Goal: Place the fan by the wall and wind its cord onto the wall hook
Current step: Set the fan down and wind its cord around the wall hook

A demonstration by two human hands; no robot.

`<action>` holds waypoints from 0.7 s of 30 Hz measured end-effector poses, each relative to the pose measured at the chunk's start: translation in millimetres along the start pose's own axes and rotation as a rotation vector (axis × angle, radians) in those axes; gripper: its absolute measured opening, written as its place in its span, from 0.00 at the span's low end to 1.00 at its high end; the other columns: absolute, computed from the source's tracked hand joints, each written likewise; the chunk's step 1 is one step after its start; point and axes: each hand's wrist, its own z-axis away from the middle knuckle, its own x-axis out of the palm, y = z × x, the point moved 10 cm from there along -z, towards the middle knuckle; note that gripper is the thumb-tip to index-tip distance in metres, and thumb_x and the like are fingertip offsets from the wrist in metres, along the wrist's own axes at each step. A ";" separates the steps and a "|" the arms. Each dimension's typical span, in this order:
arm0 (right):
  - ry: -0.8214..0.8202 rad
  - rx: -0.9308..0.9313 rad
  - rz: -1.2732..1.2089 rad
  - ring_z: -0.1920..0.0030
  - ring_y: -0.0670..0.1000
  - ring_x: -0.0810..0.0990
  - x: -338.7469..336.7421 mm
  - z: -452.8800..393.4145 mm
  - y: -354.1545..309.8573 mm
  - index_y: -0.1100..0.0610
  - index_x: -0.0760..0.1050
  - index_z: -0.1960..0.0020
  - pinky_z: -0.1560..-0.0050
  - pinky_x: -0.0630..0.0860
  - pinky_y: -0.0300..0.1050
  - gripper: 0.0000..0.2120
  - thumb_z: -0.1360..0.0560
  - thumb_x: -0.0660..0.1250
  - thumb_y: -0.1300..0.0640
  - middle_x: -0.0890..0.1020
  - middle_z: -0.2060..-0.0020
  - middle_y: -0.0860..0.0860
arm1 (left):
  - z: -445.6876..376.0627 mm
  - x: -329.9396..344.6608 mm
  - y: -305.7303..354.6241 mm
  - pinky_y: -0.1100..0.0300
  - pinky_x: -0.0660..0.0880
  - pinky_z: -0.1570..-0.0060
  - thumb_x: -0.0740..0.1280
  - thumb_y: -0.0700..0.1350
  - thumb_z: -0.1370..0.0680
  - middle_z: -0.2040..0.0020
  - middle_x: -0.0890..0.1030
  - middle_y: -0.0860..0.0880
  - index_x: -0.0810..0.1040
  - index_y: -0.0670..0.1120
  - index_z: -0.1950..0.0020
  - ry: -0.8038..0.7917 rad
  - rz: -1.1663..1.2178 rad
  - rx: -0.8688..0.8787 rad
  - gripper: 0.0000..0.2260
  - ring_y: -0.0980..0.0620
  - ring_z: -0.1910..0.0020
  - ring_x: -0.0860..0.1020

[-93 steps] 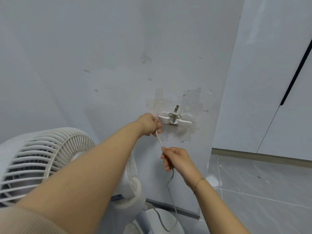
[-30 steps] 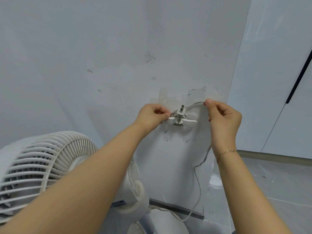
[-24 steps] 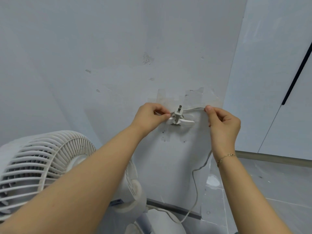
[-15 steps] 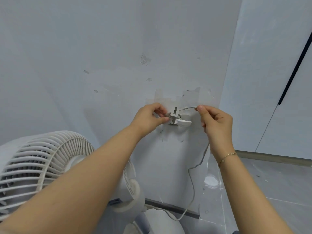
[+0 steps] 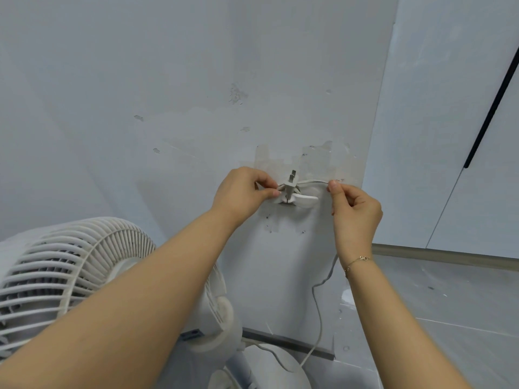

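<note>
Cord [image 5: 311,181] lower than before, right hand [image 5: 354,213] nearer hook [image 5: 295,198].

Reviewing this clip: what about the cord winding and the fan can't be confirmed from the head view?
- How many turns of cord lie on the hook: the left hand covers its left arm.
- Cord between the right hand and the slack below: hidden behind that wrist.
- Where the cord joins the fan: base cut off by the bottom edge.
- Fan's gap to the wall: the left forearm covers it.
</note>
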 end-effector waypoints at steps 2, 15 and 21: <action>0.013 0.016 0.006 0.68 0.45 0.71 0.3 1.5 7.0 0.55 0.83 0.59 0.60 0.70 0.40 0.09 0.25 0.68 0.51 0.75 0.73 0.44 | -0.1 -1.5 4.3 0.61 0.71 0.62 0.73 0.46 0.30 0.61 0.82 0.58 0.82 0.52 0.54 0.019 -0.015 0.031 0.06 0.62 0.70 0.71; 0.005 0.409 -0.294 0.78 0.43 0.60 20.7 39.6 74.8 0.55 0.80 0.62 0.75 0.60 0.36 0.12 0.23 0.66 0.51 0.65 0.78 0.47 | -7.5 1.1 11.4 0.63 0.68 0.63 0.70 0.43 0.27 0.63 0.80 0.54 0.81 0.49 0.60 0.022 0.035 0.054 0.02 0.61 0.68 0.72; -0.146 0.539 -0.377 0.79 0.43 0.60 47.6 61.5 93.5 0.56 0.79 0.59 0.78 0.57 0.34 0.10 0.22 0.64 0.53 0.66 0.76 0.49 | -8.1 -2.5 10.2 0.69 0.69 0.65 0.71 0.43 0.29 0.64 0.81 0.54 0.83 0.48 0.59 0.054 0.014 0.036 0.02 0.66 0.72 0.73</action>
